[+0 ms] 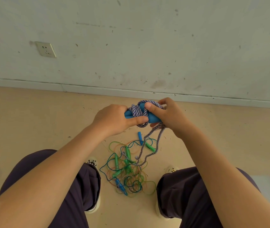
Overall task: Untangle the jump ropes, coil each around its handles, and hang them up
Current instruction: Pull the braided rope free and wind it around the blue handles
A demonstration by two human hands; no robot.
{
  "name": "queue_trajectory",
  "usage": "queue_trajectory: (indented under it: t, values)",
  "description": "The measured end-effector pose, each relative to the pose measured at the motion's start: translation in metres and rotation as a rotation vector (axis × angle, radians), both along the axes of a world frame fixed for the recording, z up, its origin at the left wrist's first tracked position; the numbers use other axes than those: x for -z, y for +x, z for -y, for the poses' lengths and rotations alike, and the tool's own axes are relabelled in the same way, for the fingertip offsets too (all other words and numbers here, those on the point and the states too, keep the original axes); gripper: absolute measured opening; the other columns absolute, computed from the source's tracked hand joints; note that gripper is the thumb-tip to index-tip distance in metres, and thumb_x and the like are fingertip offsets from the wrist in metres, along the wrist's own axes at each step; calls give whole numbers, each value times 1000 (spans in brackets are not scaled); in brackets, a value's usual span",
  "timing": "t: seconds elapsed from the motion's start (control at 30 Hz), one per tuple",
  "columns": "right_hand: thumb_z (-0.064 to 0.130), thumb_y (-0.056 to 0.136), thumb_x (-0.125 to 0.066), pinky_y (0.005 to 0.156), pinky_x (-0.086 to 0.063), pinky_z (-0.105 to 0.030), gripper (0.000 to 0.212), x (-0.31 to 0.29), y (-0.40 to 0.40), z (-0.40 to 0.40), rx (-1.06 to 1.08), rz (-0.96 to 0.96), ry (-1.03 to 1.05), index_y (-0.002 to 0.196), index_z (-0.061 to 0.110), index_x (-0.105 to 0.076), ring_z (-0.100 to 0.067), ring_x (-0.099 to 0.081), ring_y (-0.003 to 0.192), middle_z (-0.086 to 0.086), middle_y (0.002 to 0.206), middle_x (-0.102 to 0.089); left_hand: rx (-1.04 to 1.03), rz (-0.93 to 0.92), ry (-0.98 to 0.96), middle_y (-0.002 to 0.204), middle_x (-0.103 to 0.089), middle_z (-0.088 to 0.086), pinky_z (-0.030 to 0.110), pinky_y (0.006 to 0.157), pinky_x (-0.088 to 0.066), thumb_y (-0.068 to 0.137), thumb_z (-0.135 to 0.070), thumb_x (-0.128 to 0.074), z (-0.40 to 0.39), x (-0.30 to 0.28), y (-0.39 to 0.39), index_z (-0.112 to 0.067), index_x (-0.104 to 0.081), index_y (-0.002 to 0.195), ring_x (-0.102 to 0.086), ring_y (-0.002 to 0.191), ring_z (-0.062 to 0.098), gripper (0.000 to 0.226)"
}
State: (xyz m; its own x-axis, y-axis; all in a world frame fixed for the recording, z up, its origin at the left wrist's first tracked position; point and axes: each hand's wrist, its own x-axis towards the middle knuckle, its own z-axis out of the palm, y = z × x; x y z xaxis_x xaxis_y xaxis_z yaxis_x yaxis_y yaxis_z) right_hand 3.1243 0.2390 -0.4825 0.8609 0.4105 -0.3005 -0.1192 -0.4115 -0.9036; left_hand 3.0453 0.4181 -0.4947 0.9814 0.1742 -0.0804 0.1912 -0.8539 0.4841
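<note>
Head view puts my two forearms lowest in the picture, running up over dark trouser legs [188, 195] on either side. Between the knees, on the tan floor [32, 116], I see a tangled pile of thin jump ropes [127, 170], green, orange and blue cords looped through one another, with green handles [117, 162] and blue handles [140, 136] scattered in and around it. A light shoe [92, 162] peeks out beside each knee.

Above the pile I hold the blue-and-white braided jump rope [139, 112]. It is wound in several turns around its pair of blue foam handles [154, 118], which lie side by side and horizontal. My left hand [113, 119] grips the left ends of those handles, thumb stretched along the coil's underside. My right hand [168, 114] curls around the right ends, thumb pressing on the wraps on top. Two loose strands of the braided rope hang from the bundle down to the pile on the floor.

Beyond my hands, the floor meets a pale baseboard [114, 90] and a scuffed grey-white wall [147, 38], with a wall socket [45, 49] at left.
</note>
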Motion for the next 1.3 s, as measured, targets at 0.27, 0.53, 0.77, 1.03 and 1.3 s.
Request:
queue_trajectory:
  t: [0.27, 0.53, 0.77, 1.03, 1.3]
  values:
    - [62, 73, -74, 50, -44, -31, 61, -8, 4, 12, -38, 125, -334, 101, 12, -54, -15, -47, 50, -2, 71, -56, -55, -72, 116, 68, -60, -5, 28, 52, -35, 61, -94, -43, -7, 4, -2, -21, -58, 72, -58, 63, 12, 76]
    - [16, 86, -74, 52, -38, -25, 17, -20, 10, 17, -202, 142, 119, 86, 18, -58, -7, -39, 49, 9, 56, -47, 80, -210, 231, 71, -63, -6, 31, 58, -45, 51, -99, -50, 13, 6, -5, -22, -60, 77, -61, 66, 13, 82]
    - [14, 82, -77, 63, -45, -32, 34, 3, 13, 5, -181, 402, -11, 76, 18, -45, -15, -53, 61, -3, 67, -49, 146, -70, 220, 60, -52, -6, 31, 50, -29, 62, -90, -51, 22, -7, -9, -19, -47, 65, -48, 54, 10, 71]
    - [31, 91, -68, 56, -34, -19, 29, -3, 7, 4, -261, 306, 47, 74, 10, -59, -6, -41, 58, 4, 63, -48, 137, 38, 81, 55, -51, -4, 30, 49, -29, 60, -93, -43, 11, -8, -13, -16, -51, 63, -49, 50, 12, 78]
    - [26, 82, -75, 81, -54, -34, 37, 0, -6, 1, -294, -108, 362, 113, 8, -63, -21, -67, 91, -10, 102, -69, -41, 156, -19, 53, -48, -3, 29, 51, -27, 61, -86, -27, -4, -6, -5, -16, -44, 58, -49, 54, 18, 72]
